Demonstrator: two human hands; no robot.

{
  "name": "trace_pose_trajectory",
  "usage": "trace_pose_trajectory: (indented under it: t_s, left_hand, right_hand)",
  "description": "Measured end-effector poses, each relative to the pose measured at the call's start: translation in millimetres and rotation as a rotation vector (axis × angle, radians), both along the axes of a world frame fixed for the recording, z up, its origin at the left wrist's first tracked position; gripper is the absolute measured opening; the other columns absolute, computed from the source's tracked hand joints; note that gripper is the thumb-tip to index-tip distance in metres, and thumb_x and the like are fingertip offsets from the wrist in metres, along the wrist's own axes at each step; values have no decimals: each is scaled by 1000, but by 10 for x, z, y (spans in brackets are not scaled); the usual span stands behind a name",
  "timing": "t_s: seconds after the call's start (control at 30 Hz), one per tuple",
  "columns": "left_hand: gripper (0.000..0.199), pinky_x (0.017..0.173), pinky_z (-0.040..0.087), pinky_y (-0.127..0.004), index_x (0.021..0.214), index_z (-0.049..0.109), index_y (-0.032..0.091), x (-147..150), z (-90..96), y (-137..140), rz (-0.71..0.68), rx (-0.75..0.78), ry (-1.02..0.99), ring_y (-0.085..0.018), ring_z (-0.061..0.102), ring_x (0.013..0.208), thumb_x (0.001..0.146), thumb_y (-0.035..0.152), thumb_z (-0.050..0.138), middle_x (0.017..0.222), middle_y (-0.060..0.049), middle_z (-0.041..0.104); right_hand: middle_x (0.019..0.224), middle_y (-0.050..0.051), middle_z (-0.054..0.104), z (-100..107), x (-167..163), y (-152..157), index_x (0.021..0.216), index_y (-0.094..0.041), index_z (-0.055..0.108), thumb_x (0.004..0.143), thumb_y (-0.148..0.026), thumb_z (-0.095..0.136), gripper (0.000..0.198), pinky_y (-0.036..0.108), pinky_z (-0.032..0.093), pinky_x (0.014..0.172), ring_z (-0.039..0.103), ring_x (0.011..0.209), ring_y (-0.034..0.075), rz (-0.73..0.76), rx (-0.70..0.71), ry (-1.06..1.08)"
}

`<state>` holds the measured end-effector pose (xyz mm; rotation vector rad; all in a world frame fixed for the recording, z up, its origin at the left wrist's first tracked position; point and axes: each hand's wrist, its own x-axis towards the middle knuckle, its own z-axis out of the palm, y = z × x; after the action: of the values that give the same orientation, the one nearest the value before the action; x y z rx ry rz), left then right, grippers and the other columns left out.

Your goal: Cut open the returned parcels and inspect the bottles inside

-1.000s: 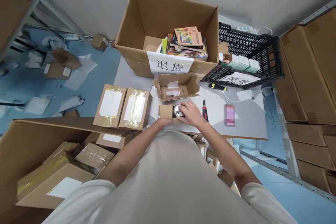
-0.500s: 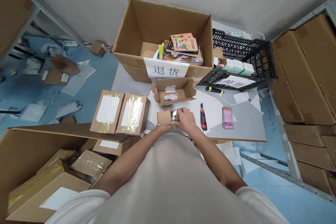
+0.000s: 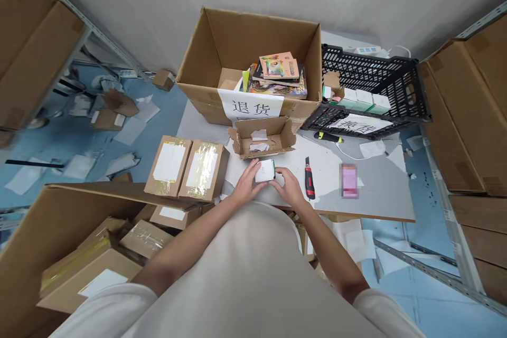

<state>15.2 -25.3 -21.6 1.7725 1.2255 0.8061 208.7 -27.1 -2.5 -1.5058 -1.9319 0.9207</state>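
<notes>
Because both hands meet on the white box (image 3: 264,171), it sits held between them, just in front of the open carton (image 3: 283,143). The left hand (image 3: 246,186) grips its left side, fingertips over the far edge and thumb at the near one; the right hand (image 3: 288,186) closes its fingers on the green-edged end. Whether the box touches the table (image 3: 380,193) or hangs just over it, I cannot tell.

To do this well, I would squeeze lightly — thin card likely dents — and let the left hand steady the box while the right works only at the green edge. The knife (image 3: 309,182) lies near the right hand, blade seemingly out and pointing away, so wide swings on that side look unwise.

Further right lies a blurred pink thing (image 3: 349,181). Behind stand a big box (image 3: 257,37) with books (image 3: 279,69) in it and a black crate (image 3: 396,76); two taped boxes (image 3: 204,171) are side by side on the left. Beyond them, papers (image 3: 130,133) litter the blue floor (image 3: 152,132), and brown cartons (image 3: 447,121) fill the shelving at right.
</notes>
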Motion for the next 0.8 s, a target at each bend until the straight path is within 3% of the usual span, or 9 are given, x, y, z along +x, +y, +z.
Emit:
trace_pose_trajectory:
  t_s: [0.17,0.27,0.33,0.4,0.47,0.6,0.7,0.8]
  left_hand:
    - [83,104,39,-46,136,35,20,-52,68,120,52,-69,-45,-30,41,128,68,49,73,134,-16,41]
    - [75,101,40,-45,126,41,21,-111,80,122,118,-75,-135,-28,48,121,65,48,75,126,-13,45]
    - [69,104,37,-46,119,43,21,-137,59,100,138,-34,-184,-27,50,119,64,48,76,122,-12,48]
    - [72,105,35,-45,120,42,20,-132,26,73,107,-7,-193,-28,49,120,63,47,77,123,-13,48]
    - [80,107,34,-45,129,36,20,-89,-4,55,63,-19,-153,-29,44,126,64,47,76,131,-15,45]
    - [90,112,25,-47,143,22,21,39,-37,93,-42,-49,-1,-31,27,139,72,47,71,148,-17,29]
    - [84,112,26,-47,142,29,20,68,-38,159,-101,-45,77,-32,30,137,73,45,70,145,-17,34]
    - [80,111,28,-47,142,31,21,26,-19,208,-110,-70,88,-32,35,134,74,42,69,142,-16,39]
  right_hand:
    - [127,11,49,-1,91,110,97,-23,65,87,-35,54,19,41,44,101,52,118,24,167,24,41]
    - [126,10,49,-21,101,118,90,-23,67,87,-34,53,18,41,42,103,52,119,23,197,28,75]
    - [124,10,51,-30,67,122,90,-22,66,86,-33,54,16,42,44,101,54,116,23,132,18,67]
    - [126,12,50,-37,6,134,98,-22,61,83,-32,57,18,43,46,98,53,117,25,31,-5,42]
    - [132,15,44,-36,-55,153,110,-20,54,79,-30,61,33,46,44,98,47,124,27,-32,-24,24]
    - [143,17,33,48,-52,189,126,-20,42,76,-18,56,53,50,35,107,33,136,28,-6,33,62]
    - [147,15,30,208,71,224,136,-22,33,74,-13,53,66,49,30,111,29,139,26,137,119,97]
    - [148,14,32,359,164,299,130,-23,44,75,-23,61,58,51,28,111,27,139,28,385,118,35]
